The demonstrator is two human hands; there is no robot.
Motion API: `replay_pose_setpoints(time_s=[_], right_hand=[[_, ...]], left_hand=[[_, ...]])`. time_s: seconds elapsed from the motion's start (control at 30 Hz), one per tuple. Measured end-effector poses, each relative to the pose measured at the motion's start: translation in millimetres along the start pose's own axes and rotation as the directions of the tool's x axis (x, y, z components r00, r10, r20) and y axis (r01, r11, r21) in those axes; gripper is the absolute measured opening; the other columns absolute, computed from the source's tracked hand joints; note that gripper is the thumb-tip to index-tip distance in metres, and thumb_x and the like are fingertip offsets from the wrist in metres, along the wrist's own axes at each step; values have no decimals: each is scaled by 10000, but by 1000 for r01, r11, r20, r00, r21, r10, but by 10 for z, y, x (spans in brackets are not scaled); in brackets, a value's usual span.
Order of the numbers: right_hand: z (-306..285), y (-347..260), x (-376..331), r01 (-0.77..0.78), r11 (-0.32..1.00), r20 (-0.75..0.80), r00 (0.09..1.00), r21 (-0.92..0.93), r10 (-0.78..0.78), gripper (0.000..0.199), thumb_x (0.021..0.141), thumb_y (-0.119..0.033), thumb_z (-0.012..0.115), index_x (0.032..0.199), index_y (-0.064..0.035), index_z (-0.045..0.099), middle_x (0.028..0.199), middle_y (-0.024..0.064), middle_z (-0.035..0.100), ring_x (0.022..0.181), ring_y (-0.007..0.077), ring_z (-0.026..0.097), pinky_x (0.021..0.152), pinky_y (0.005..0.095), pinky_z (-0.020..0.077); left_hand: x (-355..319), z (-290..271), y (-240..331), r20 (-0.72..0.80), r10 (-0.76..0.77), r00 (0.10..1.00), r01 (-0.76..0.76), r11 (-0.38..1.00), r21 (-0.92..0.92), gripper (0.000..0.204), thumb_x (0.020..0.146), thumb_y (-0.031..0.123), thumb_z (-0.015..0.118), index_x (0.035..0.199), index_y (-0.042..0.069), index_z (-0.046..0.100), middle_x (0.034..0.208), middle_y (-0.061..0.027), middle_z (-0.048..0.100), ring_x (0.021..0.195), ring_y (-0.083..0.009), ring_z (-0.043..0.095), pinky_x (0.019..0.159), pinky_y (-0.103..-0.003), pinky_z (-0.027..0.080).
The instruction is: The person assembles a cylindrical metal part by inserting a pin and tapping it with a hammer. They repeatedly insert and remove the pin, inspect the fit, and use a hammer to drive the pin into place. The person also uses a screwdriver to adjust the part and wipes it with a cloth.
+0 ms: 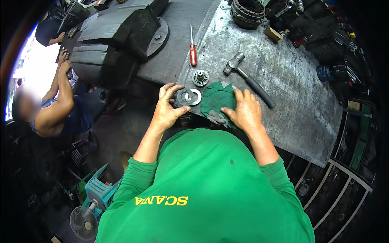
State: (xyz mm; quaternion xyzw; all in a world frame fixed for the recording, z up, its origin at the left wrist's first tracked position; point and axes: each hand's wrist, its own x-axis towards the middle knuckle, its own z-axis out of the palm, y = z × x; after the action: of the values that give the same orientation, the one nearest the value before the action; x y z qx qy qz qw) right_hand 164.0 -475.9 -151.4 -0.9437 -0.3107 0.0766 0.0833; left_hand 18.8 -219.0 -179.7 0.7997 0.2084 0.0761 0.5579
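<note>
Left grip (169, 106) is spread, fingertips at the dark metal ring (186, 97) lying at the near edge of the steel bench (291, 101), just beside a pale washer (197, 96). Right grip (244, 111) lies flat, fingers loosely spread, on a green cloth (216, 99). Beyond the rings stands a small hub (200, 77). A hammer (249, 79) lies toward the bench's middle, a red-handled screwdriver (193, 52) near its far left edge.

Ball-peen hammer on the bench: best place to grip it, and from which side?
Take the ball-peen hammer by its black handle grip, near the free end at lower right. It lies flat and diagonal on the metal bench, head up-left, with bare bench around the grip. Come from above with the right hand, which is nearest, fingers wrapping across the shaft.
</note>
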Motion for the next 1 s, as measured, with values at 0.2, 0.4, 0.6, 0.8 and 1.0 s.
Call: replay_pose_setpoints(time_s=[0.2, 0.4, 0.6, 0.8, 1.0], right_hand=[[203, 49, 54, -12, 963, 123, 992, 269, -21, 438, 861, -299, 825, 1146, 7, 697, 1084, 204, 697, 1045, 405, 686, 924, 483, 546], [-294, 697, -152, -253, 885, -25, 958, 392, 285, 420, 868, -248, 834, 1160, 36, 730, 1095, 242, 735, 1030, 397, 724, 917, 449, 565], [-359, 1008, -271, -247, 934, -104, 954, 258, 281, 519, 893, -346, 814, 1267, -9, 685, 1187, 210, 700, 1065, 397, 719, 924, 477, 572], [-238, 811, -353, -257, 917, -182, 929, 306, 321, 459, 896, -280, 796, 1269, -40, 681, 1152, 171, 675, 1088, 397, 672, 947, 491, 522], [-261, 715, -314, -110, 950, -298, 933, 292, 200, 414, 882, -241, 784, 1242, -61, 687, 1145, 142, 644, 1096, 361, 627, 940, 475, 477]], left_hand=[[-56, 204, -1, -66, 119, 991, -108, 983, 151, 770, 643, 128, 959, 1359, 203, 688, 1479, -180, 438, 1264, -341, 561, 1093, -456, 494], [-48, 542, 149, 103, 301, 948, -315, 933, 173, 731, 719, 145, 927, 1404, 192, 676, 1113, -104, 605, 1025, -283, 650, 908, -383, 557], [191, 1011, 392, 293, 258, 921, -382, 746, 546, 775, 801, 295, 878, 1502, 182, 567, 938, -80, 668, 851, -302, 706, 755, -419, 589], [34, 741, 481, 224, 161, 961, -271, 697, 664, 764, 775, 323, 882, 1461, 146, 594, 1016, -86, 754, 890, -290, 749, 739, -417, 610], [-186, 202, 352, -20, 145, 989, -94, 734, 673, 583, 745, 237, 901, 1268, 85, 694, 1056, -93, 638, 959, -308, 700, 816, -425, 597]])
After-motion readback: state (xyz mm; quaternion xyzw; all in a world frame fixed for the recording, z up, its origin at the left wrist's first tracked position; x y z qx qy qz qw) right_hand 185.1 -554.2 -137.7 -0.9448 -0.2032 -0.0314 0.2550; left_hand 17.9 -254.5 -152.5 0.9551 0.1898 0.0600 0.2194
